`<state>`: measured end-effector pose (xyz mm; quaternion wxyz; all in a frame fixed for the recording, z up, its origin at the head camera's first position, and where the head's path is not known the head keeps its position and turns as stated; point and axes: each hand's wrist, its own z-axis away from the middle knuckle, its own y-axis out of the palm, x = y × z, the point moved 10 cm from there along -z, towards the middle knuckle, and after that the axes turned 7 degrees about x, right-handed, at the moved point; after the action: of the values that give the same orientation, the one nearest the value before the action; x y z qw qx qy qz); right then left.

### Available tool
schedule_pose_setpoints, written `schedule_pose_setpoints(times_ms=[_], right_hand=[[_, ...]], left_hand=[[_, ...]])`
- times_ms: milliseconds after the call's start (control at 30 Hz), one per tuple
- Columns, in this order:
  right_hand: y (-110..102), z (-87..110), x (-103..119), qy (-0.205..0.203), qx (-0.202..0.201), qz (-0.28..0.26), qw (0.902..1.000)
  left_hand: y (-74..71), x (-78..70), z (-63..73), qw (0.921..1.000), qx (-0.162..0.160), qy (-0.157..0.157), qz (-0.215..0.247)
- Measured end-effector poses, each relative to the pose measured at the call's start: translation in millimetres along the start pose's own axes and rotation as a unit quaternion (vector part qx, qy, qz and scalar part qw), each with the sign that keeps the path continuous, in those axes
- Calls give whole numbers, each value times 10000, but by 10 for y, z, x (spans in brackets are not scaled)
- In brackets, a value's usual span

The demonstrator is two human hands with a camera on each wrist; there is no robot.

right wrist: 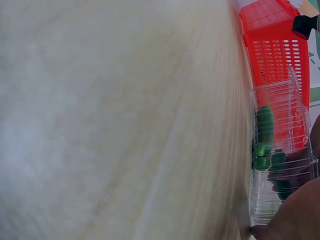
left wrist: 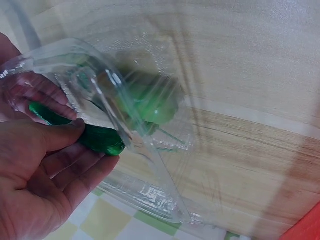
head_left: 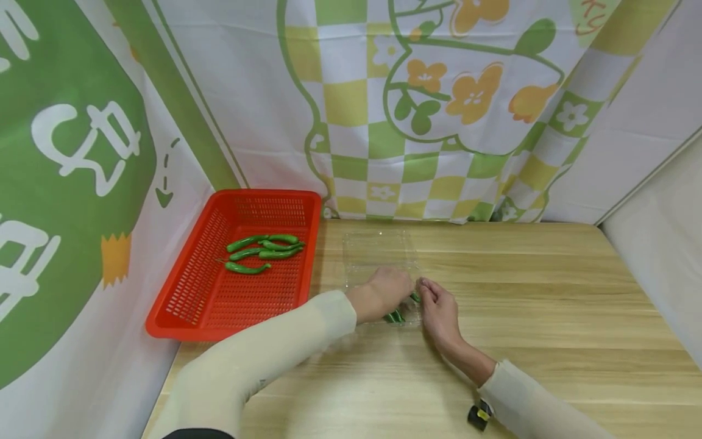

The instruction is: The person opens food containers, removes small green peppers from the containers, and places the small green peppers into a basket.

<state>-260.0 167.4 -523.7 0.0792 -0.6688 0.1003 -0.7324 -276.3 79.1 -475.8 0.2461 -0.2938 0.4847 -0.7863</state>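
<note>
A clear plastic clamshell box [head_left: 379, 247] lies on the table with its lid swung back. Green chili peppers [head_left: 393, 316] lie inside it, seen through the wall in the right wrist view as well. My left hand [head_left: 386, 289] reaches into the box; in the left wrist view its thumb and fingers pinch a dark green chili pepper [left wrist: 102, 140]. At the box's right side, my right hand [head_left: 440, 314] pinches the rim with thumb and fingertips. The right wrist view catches only part of that hand, low at the box's corner.
Left of the box stands a red perforated basket [head_left: 219, 333] holding several more green chili peppers [head_left: 281, 253]. A small black object [head_left: 479, 417] shows by the right sleeve. Behind the table hangs a printed curtain [head_left: 384, 152]; a green-and-white wall covering [head_left: 82, 183] rises at the left.
</note>
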Motion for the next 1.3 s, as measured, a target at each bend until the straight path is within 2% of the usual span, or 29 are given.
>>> schedule_pose_setpoints(times_ms=[167, 267, 433, 600, 833, 1100, 1300], right_hand=[[9, -4, 8, -8, 12, -9, 10000], [9, -5, 22, -26, -26, 64, 10000], [7, -5, 47, -88, -52, 152, 9998], [5, 9, 44, -96, -24, 166, 9998], [-15, 18, 49, -70, -78, 83, 9999], [-11, 18, 14, 99, -68, 11, 9999], [-11, 17, 23, 63, -56, 10, 10000]], left_hand=[[-50, -36, 54, 9998, -128, 91, -147], [-79, -27, 90, 9996, -222, 138, -44], [-97, 55, 173, 9985, -226, 205, 461], [-109, 145, 272, 9978, -302, 198, 561], [-219, 160, 335, 9970, -510, 243, 529], [-336, 154, 340, 9964, -755, 186, 345], [-437, 161, 348, 9959, -862, 128, 221]])
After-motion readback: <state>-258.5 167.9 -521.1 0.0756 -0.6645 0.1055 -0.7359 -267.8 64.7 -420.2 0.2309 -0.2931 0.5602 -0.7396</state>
